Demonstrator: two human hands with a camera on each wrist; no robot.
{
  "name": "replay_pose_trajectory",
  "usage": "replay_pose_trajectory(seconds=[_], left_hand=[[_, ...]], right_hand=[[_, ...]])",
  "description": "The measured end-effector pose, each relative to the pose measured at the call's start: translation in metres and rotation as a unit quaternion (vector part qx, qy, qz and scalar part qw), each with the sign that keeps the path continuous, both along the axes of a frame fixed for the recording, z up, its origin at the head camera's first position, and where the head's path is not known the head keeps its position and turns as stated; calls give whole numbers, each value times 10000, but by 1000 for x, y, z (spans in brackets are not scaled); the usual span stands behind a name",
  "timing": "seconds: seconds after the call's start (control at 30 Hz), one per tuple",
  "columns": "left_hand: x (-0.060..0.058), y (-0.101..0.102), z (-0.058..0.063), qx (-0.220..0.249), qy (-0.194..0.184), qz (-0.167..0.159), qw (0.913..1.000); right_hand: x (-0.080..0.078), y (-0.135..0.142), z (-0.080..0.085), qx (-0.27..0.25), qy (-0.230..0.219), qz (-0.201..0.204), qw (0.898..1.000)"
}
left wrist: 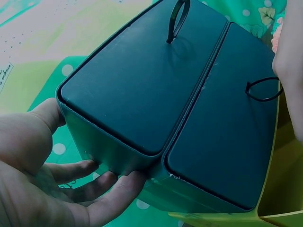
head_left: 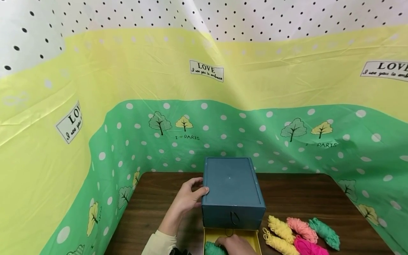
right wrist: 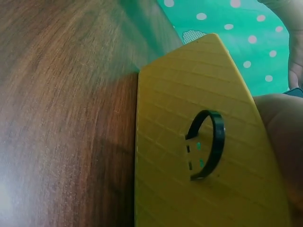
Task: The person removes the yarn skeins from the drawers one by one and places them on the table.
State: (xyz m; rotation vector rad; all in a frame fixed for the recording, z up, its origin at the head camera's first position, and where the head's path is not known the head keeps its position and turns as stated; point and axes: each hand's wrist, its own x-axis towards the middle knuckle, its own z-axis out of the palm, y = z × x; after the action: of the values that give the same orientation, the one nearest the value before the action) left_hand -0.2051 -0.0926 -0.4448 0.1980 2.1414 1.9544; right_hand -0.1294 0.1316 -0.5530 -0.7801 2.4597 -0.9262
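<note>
A blue drawer box (head_left: 234, 184) stands on the table; in the left wrist view its front has two blue panels with black loop handles. My left hand (head_left: 188, 194) grips its left edge, thumb on top and fingers along the side. A yellow drawer (right wrist: 189, 90), with a black loop (right wrist: 218, 144) on its front, juts out below the blue front, toward me. My right hand (head_left: 236, 244) reaches down into this drawer beside a green yarn skein (head_left: 213, 248). Its fingertips are hidden, and I cannot tell whether they hold the yarn.
Right of the drawer lie several yarn skeins: yellow (head_left: 280, 229), coral pink (head_left: 302, 229), magenta (head_left: 309, 247) and teal (head_left: 324, 233). The brown wooden table (head_left: 293, 191) ends at a patterned curtain (head_left: 178, 156) behind the box and along both sides.
</note>
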Motion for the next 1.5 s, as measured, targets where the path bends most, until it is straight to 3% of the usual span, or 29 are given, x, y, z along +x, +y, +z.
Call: replay_pose_trajectory(seconds=[0.37,0.47,0.57,0.7,0.83,0.93,1.03,1.23,1.27,1.37,1.5], left_hand=[[-2,-2,-1,51,-5,-78,10000],[-2,-2,-2,58,1,-85,9999],[-2,-2,-2,81,9,-95,9999],[-1,-1,-1,113,-6,-100,9999],[-1,-1,0,124,-35,-88,9999],[-1,-1,-1,91,8,-74,9999],[-1,0,-3,51,12,-48,10000],[2,1,-5,0,100,-4,9999],[3,0,-5,-15,123,10,9999],[5,1,-6,0,145,35,9999],[7,1,-7,9,229,58,9997]], right_hand=[[0,6,-6,-648,529,214,9963],[-5,11,-25,-873,864,412,9916],[-13,19,-56,-1064,1087,521,9870],[-21,30,-88,-1171,1130,516,9853],[-22,40,-103,-1178,1412,568,9813],[-21,46,-107,-1380,1760,678,9723],[-13,50,-90,-1692,1897,759,9642],[23,49,5,-1688,1747,687,9676],[26,50,15,-1678,1761,650,9678],[34,53,34,-1623,1919,520,9665],[39,61,42,-1550,2207,276,9626]])
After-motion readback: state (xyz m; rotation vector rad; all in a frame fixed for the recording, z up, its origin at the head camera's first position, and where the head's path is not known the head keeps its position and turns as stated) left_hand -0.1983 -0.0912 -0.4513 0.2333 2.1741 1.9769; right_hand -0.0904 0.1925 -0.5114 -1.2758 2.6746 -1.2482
